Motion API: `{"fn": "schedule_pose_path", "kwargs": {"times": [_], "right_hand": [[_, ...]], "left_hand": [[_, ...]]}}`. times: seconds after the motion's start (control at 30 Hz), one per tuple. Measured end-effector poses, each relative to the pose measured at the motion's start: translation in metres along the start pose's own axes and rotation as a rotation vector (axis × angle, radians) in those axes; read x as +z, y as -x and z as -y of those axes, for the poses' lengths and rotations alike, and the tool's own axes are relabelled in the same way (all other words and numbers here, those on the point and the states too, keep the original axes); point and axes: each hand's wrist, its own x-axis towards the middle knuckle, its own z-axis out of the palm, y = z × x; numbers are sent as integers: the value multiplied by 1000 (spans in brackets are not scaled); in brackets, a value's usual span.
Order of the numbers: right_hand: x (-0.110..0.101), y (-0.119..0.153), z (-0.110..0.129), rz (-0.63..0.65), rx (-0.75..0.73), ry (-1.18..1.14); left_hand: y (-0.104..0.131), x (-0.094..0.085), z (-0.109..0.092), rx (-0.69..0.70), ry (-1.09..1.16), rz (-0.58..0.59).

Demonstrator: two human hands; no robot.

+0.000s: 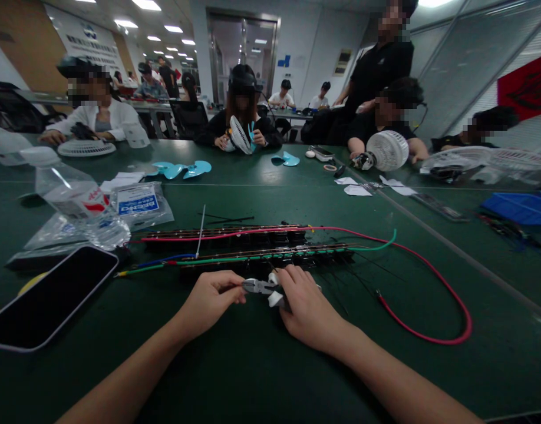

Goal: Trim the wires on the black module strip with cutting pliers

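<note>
1. The right hand is wrapped around the handles of the pliers, whose metal nose points towards the left hand; a firm grip well back on the handles should give the best control.
2. The left hand is closed in a pinch right at the nose of the pliers. What lies between its fingertips, if anything, is too small to tell, as is whether the jaws are parted.
3. With skin so near the metal, the person would do well to set the fingertips just clear of the jaws before squeezing, and to squeeze slowly.
4. The pliers are held above the bench, just on the person's side of the nearer black strip. Resting both wrists on the bench would probably steady the work.
5. Along that strip runs a green wire, with a blue wire near its left end; the tool is best kept from nicking their insulation.
6. Beyond it lies the farther black strip, with a red wire along it that loops out to the right. A forearm could snag that loop, so elbows should stay in.
7. A white cable tie sticks up between hands and bottle; the smartphone lies left, well apart from the pliers.
</note>
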Motion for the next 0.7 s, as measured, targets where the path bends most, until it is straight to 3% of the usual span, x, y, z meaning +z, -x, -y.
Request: {"fn": "schedule_pose_path", "kwargs": {"times": [0.7], "right_hand": [[2,1,-2,-46,-51,15]], "left_hand": [[-1,0,2,0,-15,-21]]}}
